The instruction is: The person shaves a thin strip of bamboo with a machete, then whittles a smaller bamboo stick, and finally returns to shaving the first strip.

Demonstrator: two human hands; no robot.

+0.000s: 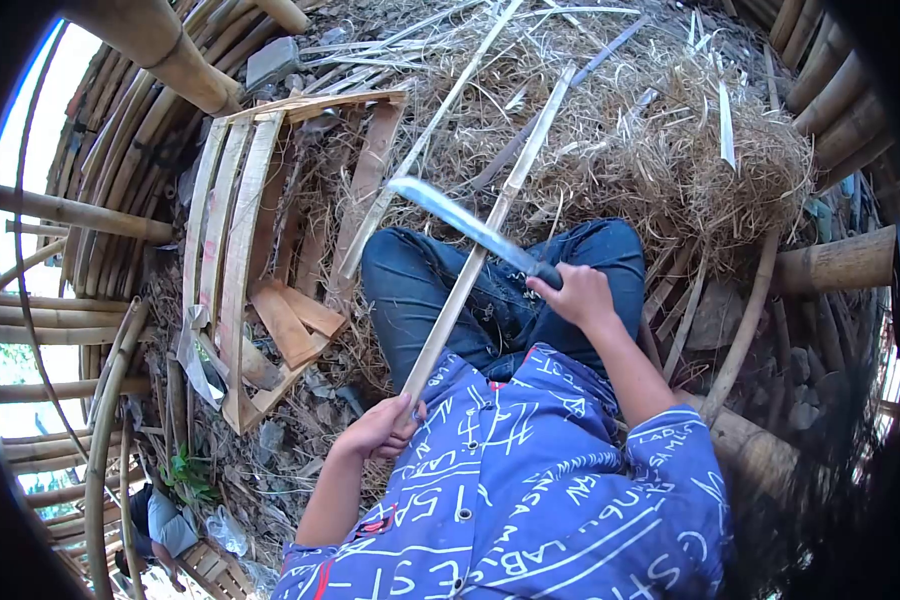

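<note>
My left hand (380, 428) is closed round the near end of a long, pale bamboo strip (448, 322). The strip slants away over my crossed legs, its far end lying over a heap of shavings (660, 140). In my right hand (578, 297) is the dark handle of a long knife (457, 216), fingers wrapped about it. Its blade points to the far left and crosses over the strip above my lap, slightly blurred. Another thin bamboo strip (425, 140) lies just left of the held one.
At the left stands a slatted wooden crate (212, 215) with loose boards. Bamboo poles (80, 212) form walls on both sides, and a thick bamboo piece (740, 445) lies near my right elbow. Another person (165, 525) is at the lower left.
</note>
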